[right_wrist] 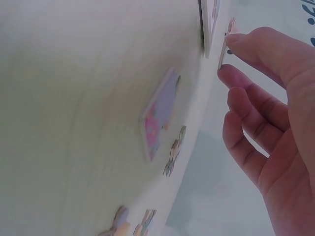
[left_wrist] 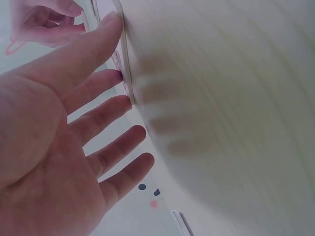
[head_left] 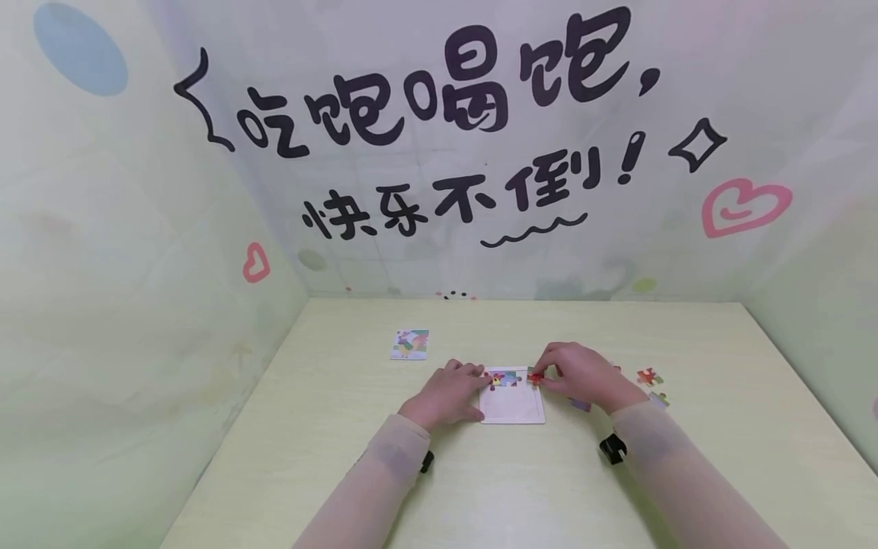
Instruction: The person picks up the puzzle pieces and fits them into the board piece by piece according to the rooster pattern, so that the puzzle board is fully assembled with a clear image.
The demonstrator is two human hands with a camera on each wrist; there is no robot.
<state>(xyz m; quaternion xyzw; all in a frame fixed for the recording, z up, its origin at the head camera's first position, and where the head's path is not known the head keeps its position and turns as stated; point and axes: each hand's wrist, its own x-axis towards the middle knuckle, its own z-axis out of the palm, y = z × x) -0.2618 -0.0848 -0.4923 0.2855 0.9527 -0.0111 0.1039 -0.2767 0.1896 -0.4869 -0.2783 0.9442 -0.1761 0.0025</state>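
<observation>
A white square puzzle tray lies on the table, with joined colourful jigsaw pieces along its far edge. At the tray's left side is my left hand; its thumb and forefinger touch the tray edge, and the other fingers are extended and spread. My right hand pinches a red and green jigsaw piece between thumb and forefinger at the tray's upper right corner. In the right wrist view this piece stands tilted, apart from the tray.
Right of the tray lie several loose pieces: a purple one partly under the right hand, a red one and a green one farther right. A small picture card lies at the back left. Printed cloth walls enclose the table.
</observation>
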